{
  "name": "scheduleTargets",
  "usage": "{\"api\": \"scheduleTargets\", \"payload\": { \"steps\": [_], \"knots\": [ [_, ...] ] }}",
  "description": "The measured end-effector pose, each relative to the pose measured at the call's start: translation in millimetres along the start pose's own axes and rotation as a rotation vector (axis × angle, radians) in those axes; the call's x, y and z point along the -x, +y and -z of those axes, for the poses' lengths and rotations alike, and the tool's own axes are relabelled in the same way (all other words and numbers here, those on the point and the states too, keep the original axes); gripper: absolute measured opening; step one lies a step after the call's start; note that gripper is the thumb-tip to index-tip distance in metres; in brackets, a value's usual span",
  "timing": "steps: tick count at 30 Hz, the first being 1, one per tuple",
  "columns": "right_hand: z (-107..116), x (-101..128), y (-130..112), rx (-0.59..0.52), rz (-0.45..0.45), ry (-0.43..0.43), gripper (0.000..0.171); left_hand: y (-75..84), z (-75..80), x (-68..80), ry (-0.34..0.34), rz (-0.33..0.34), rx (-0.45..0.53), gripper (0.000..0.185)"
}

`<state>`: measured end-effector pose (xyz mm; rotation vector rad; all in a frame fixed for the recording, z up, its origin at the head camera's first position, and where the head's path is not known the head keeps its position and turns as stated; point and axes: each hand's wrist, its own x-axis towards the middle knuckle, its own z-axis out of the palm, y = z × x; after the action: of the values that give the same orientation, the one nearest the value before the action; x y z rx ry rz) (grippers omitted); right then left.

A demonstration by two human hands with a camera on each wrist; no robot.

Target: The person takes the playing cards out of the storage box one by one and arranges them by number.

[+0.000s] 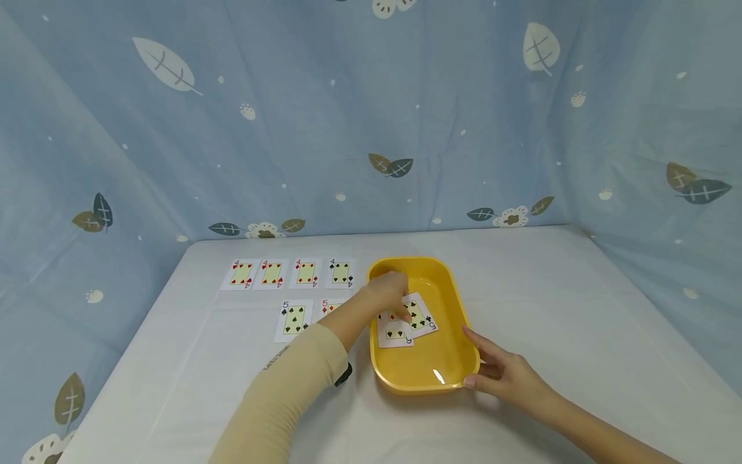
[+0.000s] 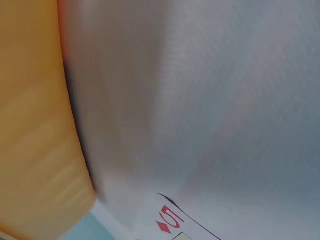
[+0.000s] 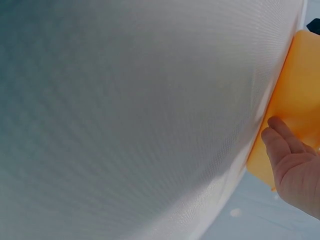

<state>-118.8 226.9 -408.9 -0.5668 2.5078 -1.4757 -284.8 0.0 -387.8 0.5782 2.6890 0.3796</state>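
Observation:
A yellow tray (image 1: 460, 303) sits mid-table with a few playing cards (image 1: 422, 317) lying in it, fives face up. My left hand (image 1: 394, 293) reaches over the tray's left rim, its fingertips (image 1: 408, 316) down on those cards; whether it pinches one is unclear. My right hand (image 1: 498, 374) rests with straight fingers against the tray's near right corner; the right wrist view shows a finger (image 3: 280, 137) touching the tray's outer wall (image 3: 300, 90). The left wrist view shows only the tray wall (image 2: 35, 125) and a red five of diamonds (image 2: 172, 222).
Several fours (image 1: 270, 274) lie face up in a row left of the tray. Below them are a five of spades (image 1: 294, 319) and a red five (image 1: 330, 306), partly hidden by my left forearm. A white cloth (image 1: 580, 309) covers the table; blue patterned curtains surround it.

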Motion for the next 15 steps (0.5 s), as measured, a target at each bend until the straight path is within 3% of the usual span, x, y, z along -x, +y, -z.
{"api": "scheduleTargets", "payload": {
  "steps": [8, 15],
  "knots": [
    [-0.4, -0.8, 1.9, -0.010, 0.014, -0.004, 0.079, -2.2, -5.4, -3.2, -0.028, -0.083, 0.090, 0.046],
    [-2.3, -1.2, 3.3, -0.019, 0.025, 0.000, 0.078, -2.2, -10.1, -7.6, -0.005, -0.299, 0.134, 0.050]
  ]
}}
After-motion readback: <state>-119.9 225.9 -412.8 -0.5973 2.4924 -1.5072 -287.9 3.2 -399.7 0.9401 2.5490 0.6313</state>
